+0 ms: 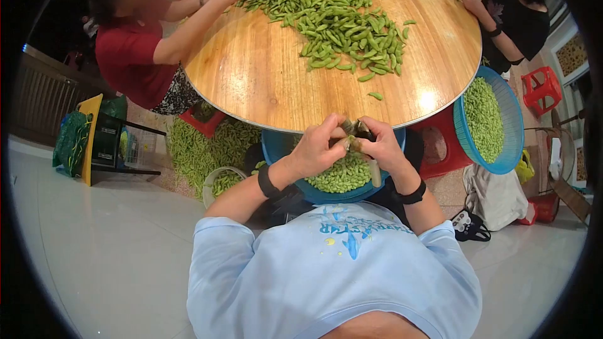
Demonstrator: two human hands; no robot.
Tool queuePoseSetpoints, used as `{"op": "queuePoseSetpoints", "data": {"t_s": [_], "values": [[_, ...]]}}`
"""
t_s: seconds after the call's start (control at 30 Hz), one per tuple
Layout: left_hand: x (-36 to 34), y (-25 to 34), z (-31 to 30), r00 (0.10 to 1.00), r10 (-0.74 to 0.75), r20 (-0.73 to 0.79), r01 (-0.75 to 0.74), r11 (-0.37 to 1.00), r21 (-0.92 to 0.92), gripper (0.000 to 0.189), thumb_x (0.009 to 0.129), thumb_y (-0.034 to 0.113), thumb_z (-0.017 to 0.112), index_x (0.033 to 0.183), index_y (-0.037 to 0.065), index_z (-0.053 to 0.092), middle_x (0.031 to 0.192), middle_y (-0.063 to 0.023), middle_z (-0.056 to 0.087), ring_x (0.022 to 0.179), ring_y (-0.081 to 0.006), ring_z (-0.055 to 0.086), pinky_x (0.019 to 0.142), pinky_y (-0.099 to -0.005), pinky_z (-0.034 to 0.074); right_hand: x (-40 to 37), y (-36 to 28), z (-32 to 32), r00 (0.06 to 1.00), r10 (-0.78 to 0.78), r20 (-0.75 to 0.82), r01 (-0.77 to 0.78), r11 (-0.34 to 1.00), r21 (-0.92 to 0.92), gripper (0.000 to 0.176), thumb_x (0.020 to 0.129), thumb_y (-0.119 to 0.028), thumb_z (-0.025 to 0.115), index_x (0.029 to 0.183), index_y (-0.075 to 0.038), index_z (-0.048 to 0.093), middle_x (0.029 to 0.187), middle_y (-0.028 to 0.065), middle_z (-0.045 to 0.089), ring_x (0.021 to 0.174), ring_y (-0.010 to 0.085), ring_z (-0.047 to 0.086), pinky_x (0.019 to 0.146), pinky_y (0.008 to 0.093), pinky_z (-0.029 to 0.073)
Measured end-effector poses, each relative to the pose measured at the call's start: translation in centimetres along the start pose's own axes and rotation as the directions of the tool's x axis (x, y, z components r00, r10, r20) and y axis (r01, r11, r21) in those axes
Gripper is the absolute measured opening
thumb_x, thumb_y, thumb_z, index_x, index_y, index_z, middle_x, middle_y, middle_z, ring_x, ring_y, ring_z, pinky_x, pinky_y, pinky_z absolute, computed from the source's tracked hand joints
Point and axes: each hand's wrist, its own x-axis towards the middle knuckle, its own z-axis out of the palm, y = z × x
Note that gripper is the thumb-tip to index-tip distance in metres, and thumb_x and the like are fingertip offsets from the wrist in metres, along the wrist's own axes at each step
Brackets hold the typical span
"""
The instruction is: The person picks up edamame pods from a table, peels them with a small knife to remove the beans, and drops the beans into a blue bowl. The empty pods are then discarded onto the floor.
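My left hand and my right hand meet just past the near edge of the round wooden table, above a blue basket of shelled green beans. Both have closed fingers around something small and dark, apparently a pod, partly hidden by the fingers. A pale stick-like piece hangs down below my right hand. Each wrist wears a black band. One loose pod lies on the table ahead of my hands, with a large heap of green pods beyond it.
A person in red reaches onto the table at the left; another in black is at the right. A blue basket of beans stands at the right. Pods and a white bucket are at the lower left.
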Motion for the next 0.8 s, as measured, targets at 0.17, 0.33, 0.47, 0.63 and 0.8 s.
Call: {"op": "queuePoseSetpoints", "data": {"t_s": [0.17, 0.33, 0.47, 0.63, 0.8], "values": [[-0.1, 0.2, 0.1, 0.993, 0.096, 0.073, -0.104, 0.988, 0.115, 0.029, 0.082, 0.002, 0.059, 0.108, -0.002, 0.047, 0.078, -0.0156, 0.066, 0.073, -0.0183, 0.065, 0.064, -0.0312, 0.049, 0.0, 0.2, -0.1, 0.997, -0.010, 0.080, -0.003, 0.988, 0.153, 0.016, 0.077, -0.010, 0.068, 0.087, -0.003, 0.059, 0.066, -0.0028, 0.050, 0.051, 0.0037, 0.043, 0.045, 0.0199, 0.032], [0.2, -0.1, -0.7, 0.994, 0.014, 0.110, -0.028, 0.992, 0.126, 0.023, 0.084, 0.002, 0.057, 0.107, -0.002, 0.051, 0.084, -0.0138, 0.066, 0.075, -0.0174, 0.066, 0.066, -0.0300, 0.051, 0.0, -0.2, 0.1, 0.999, -0.027, 0.029, 0.021, 0.981, 0.195, 0.013, 0.079, -0.010, 0.066, 0.088, -0.002, 0.061, 0.065, -0.0030, 0.051, 0.050, 0.0037, 0.043, 0.045, 0.0198, 0.033], [-0.1, -1.4, -0.6, 0.992, -0.109, -0.066, 0.093, 0.973, -0.213, 0.022, 0.088, 0.000, 0.052, 0.110, -0.003, 0.053, 0.090, -0.0084, 0.065, 0.076, -0.0123, 0.063, 0.065, -0.0257, 0.051, -1.1, -0.2, -0.4, 0.991, -0.122, -0.048, 0.118, 0.990, -0.075, 0.012, 0.083, -0.009, 0.063, 0.091, -0.001, 0.064, 0.066, -0.0028, 0.055, 0.049, 0.0033, 0.044, 0.044, 0.0195, 0.033], [-0.2, -1.2, -1.2, 0.970, -0.241, -0.036, 0.210, 0.902, -0.376, 0.022, 0.092, 0.002, 0.049, 0.114, -0.001, 0.054, 0.092, -0.0058, 0.065, 0.077, -0.0103, 0.063, 0.063, -0.0222, 0.050, -1.2, 0.6, 0.1, 0.992, -0.087, -0.096, 0.083, 0.996, -0.039, 0.015, 0.086, -0.011, 0.061, 0.094, 0.002, 0.061, 0.080, 0.0062, 0.067, 0.050, 0.0038, 0.048, 0.042, 0.0174, 0.035], [-0.2, -1.0, -1.1, 0.973, -0.220, -0.072, 0.164, 0.876, -0.453, 0.023, 0.093, 0.002, 0.050, 0.115, -0.002, 0.055, 0.089, -0.0055, 0.065, 0.076, -0.0096, 0.062, 0.063, -0.0217, 0.050, -1.0, 1.3, 1.5, 0.998, 0.003, -0.064, -0.001, 1.000, 0.028, 0.017, 0.088, -0.014, 0.061, 0.098, 0.000, 0.064, 0.069, 0.0031, 0.062, 0.046, 0.0040, 0.046, 0.041, 0.0192, 0.035]]}}
